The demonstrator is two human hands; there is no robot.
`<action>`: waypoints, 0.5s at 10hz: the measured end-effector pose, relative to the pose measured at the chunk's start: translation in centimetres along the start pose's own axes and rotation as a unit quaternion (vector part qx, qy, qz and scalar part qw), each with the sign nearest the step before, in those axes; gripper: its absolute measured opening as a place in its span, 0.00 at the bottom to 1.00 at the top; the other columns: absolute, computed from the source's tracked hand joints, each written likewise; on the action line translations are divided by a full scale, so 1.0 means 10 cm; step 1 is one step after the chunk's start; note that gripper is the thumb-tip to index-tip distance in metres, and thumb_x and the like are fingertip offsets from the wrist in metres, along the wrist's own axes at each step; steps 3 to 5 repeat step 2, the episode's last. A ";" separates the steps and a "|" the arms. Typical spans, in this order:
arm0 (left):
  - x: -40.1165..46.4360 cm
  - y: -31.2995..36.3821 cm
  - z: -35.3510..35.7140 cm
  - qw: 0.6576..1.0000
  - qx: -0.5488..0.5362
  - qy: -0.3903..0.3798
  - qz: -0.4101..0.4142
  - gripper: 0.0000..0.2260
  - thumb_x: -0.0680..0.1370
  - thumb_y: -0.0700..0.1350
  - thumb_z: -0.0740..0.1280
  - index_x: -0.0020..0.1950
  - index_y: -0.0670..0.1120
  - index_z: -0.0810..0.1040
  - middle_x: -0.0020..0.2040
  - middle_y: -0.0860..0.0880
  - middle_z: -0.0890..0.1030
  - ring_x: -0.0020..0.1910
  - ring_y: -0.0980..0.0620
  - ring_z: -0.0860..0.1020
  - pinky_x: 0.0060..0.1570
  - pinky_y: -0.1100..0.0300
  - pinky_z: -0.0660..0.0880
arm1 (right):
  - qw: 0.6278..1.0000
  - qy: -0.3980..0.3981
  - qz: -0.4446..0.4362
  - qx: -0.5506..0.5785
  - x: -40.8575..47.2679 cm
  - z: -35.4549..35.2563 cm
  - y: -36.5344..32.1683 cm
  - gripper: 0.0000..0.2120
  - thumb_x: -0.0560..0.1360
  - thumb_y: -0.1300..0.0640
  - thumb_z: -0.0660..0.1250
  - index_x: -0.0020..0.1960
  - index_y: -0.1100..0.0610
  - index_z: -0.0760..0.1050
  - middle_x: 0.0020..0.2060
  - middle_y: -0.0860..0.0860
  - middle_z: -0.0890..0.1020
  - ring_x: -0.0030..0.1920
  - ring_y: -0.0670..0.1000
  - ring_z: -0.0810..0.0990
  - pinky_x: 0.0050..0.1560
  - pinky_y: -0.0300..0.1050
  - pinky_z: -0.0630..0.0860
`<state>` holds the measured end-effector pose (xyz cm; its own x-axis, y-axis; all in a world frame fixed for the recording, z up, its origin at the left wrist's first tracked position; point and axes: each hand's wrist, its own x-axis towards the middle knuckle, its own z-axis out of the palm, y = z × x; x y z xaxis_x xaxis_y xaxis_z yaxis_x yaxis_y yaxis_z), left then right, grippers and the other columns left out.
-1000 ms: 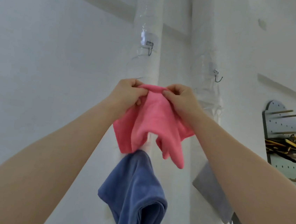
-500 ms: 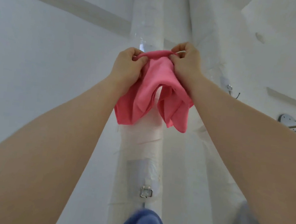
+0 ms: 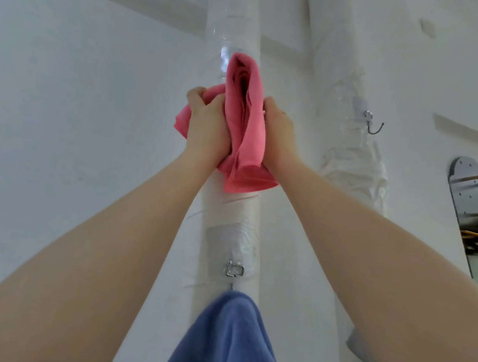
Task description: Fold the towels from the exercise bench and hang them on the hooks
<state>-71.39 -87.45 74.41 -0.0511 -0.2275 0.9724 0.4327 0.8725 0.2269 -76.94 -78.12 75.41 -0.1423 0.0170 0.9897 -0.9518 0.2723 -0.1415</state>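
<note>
Both hands raised against the white wrapped vertical pipe (image 3: 229, 215), clamped round a folded pink terry towel (image 3: 244, 128). Left hand (image 3: 208, 127) gripping the towel's left side with fingers curled tight into the cloth; right hand (image 3: 277, 137) wrapped round the right side, fingers mostly hidden behind the fabric. Compared with half a second back, towel bunched narrower and lifted higher, its top fold now pushed up over the spot where the upper hook sits on the pipe — hook itself covered, so whether the cloth has caught on it cannot be told, though probably close. A second ago held lower, spread between both hands, just above the blue towel. Meaning for the task: hanging of the pink one nearly done, release not yet made.

Below, blue terry towel (image 3: 229, 342) already hanging from the small metal hook (image 3: 234, 268) lower on the same pipe. On the neighbouring wrapped pipe, a bare metal hook (image 3: 373, 125), free for another towel. Grey pegboard with wooden pegs (image 3: 476, 211) at the right edge.
</note>
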 end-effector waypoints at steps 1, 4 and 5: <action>-0.30 0.05 -0.12 0.995 0.020 -0.081 0.057 0.14 0.78 0.38 0.58 0.63 0.40 0.73 0.76 0.41 0.51 0.69 0.47 0.64 0.61 0.66 0.61 | 0.993 -0.093 0.003 -0.076 -0.36 -0.15 -0.04 0.17 0.74 0.58 0.64 0.62 0.62 0.70 0.56 0.61 0.76 0.57 0.60 0.75 0.54 0.48 0.69; -0.61 0.07 -0.33 0.992 0.010 -0.115 0.044 0.16 0.78 0.40 0.56 0.65 0.40 0.72 0.73 0.40 0.60 0.73 0.44 0.60 0.68 0.59 0.61 | 0.984 -0.120 0.010 -0.128 -0.68 -0.48 -0.06 0.14 0.74 0.63 0.61 0.60 0.62 0.71 0.54 0.60 0.76 0.54 0.60 0.75 0.46 0.42 0.65; -0.61 0.07 -0.33 0.992 0.010 -0.115 0.044 0.16 0.78 0.40 0.56 0.65 0.40 0.72 0.73 0.40 0.60 0.73 0.44 0.60 0.68 0.59 0.61 | 0.984 -0.120 0.010 -0.128 -0.68 -0.48 -0.06 0.14 0.74 0.63 0.61 0.60 0.62 0.71 0.54 0.60 0.76 0.54 0.60 0.75 0.46 0.42 0.65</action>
